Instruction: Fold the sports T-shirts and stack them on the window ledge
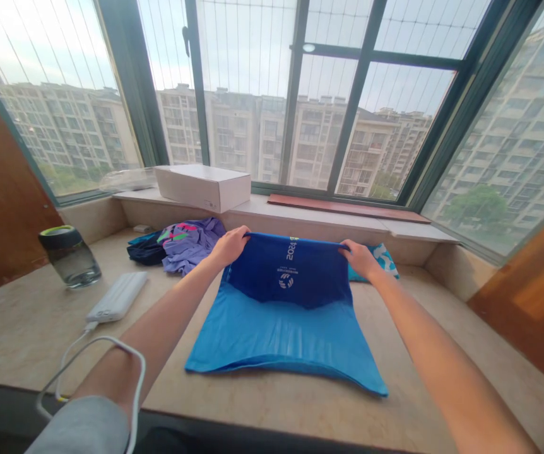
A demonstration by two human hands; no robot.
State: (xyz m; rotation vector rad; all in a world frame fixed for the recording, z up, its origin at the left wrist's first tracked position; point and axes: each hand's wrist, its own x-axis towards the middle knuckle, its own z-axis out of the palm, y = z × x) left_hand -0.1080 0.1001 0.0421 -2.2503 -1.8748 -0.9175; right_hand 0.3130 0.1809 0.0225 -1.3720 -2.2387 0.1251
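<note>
A two-tone blue T-shirt [281, 328], dark blue at the far part and lighter blue toward me, is spread on the stone ledge. White print with "2024" and a round logo shows sideways on its dark part. My left hand [231, 244] pinches the far left corner, and my right hand [357, 258] pinches the far right corner. Between them the far edge is stretched straight and slightly raised. The near edge lies on the ledge, its layers a little apart. Behind my right hand, a light blue and white patterned cloth [384, 260] is partly hidden.
Left of the shirt lie a crumpled purple garment [194, 243] and a dark cloth [145, 250]. A water bottle [70, 257] and a white power bank [118, 296] stand farther left; its white cable [142, 372] crosses my left forearm. A white box [203, 187] sits on the windowsill.
</note>
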